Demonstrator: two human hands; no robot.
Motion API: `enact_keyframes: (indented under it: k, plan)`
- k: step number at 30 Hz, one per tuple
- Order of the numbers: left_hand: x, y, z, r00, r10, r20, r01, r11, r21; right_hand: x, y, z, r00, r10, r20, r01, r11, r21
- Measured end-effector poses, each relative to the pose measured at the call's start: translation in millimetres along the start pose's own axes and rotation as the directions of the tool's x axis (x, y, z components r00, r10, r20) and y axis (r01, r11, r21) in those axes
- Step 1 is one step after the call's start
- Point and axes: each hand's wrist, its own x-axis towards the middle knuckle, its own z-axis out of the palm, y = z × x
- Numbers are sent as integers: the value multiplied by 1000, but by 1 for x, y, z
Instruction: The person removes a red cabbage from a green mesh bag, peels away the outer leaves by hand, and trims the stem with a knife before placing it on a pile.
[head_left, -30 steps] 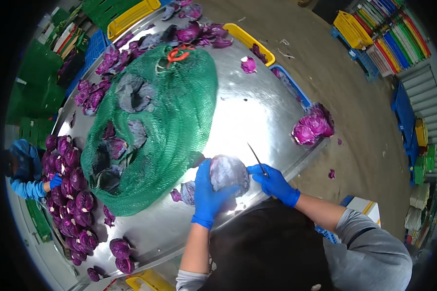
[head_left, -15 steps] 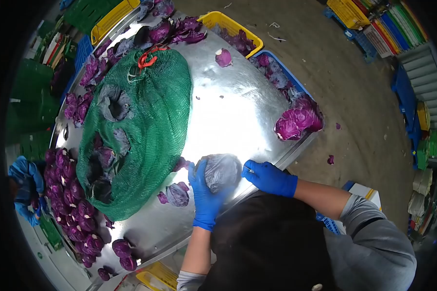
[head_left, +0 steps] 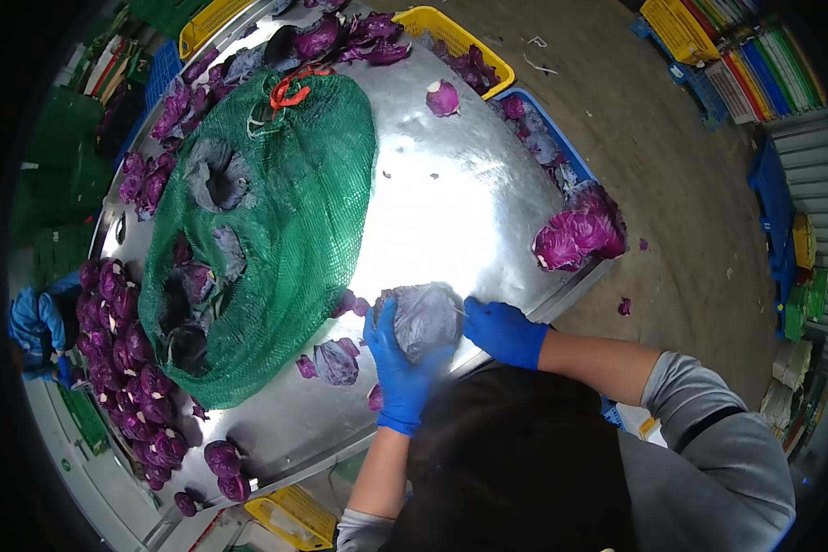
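A greyish-purple cabbage rests at the near edge of the metal table. My left hand, in a blue glove, is wrapped round its left and near side. My right hand, also gloved in blue, is closed at the cabbage's right side around a thin object, mostly hidden, whose tip points at the cabbage. A smaller cabbage with loose leaves lies left of my left hand. Further left, a green mesh sack with a red tie holds a few dark cabbages.
Purple cabbages are piled along the left edge. Loose leaves lie at the far side. A yellow crate and a blue crate of leaves adjoin the table. A person in blue stands at far left.
The view has shifted slightly. Both my hands stay at the cabbage, my right hand close against its right side. The person at far left has moved their arms.
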Motion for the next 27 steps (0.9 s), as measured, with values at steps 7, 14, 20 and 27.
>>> enact_keyframes:
  k: [7,14,20,27]
  plan:
    - [-8,-6,-1,996,71,-58,-75,994,-76,21,37,41,996,-75,-47,67,987,-148]
    - [-4,-23,-26,994,-6,-109,-23,965,-263,12,23,11,977,-50,-208,101,965,243]
    - [15,16,-15,917,-4,-399,-59,988,-144,12,-8,-10,997,77,-10,-73,968,239]
    - [9,7,-6,965,-1,-261,-19,997,-76,13,-12,-10,987,0,-162,59,932,359]
